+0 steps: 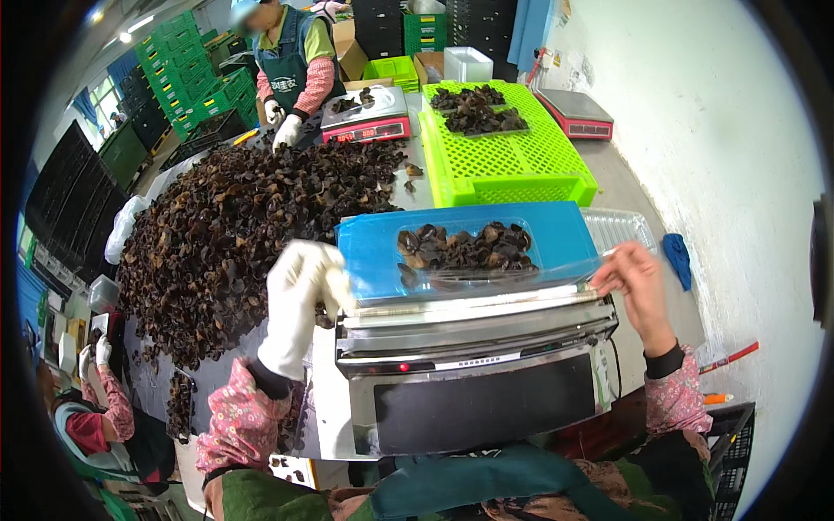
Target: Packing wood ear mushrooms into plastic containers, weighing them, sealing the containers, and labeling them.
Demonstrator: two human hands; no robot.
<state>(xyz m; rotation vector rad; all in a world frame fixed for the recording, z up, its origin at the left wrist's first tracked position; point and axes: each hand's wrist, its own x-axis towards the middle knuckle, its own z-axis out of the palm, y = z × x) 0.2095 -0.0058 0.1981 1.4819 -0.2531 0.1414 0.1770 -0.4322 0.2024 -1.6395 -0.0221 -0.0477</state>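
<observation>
Mushrooms (469, 252) lie portioned in a clear tray (536, 253) on the blue board (373, 243), wrapping apparently unfinished, with film (560, 271) pinched by the right hand (636, 282) and the blurred left hand's (300, 282) grip indeterminable.

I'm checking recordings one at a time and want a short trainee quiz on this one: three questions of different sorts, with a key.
1. Which of the wearer's hands is bare?
2. True or false: the large dark heap lies to the right of the blue surface.
3. Choose one. The crate just beyond the blue surface is: A) red, B) bright yellow-green, C) black.

Key:
1. The right hand, its fingertips at the clear film.
2. False; it lies to the left.
3. B.
</observation>
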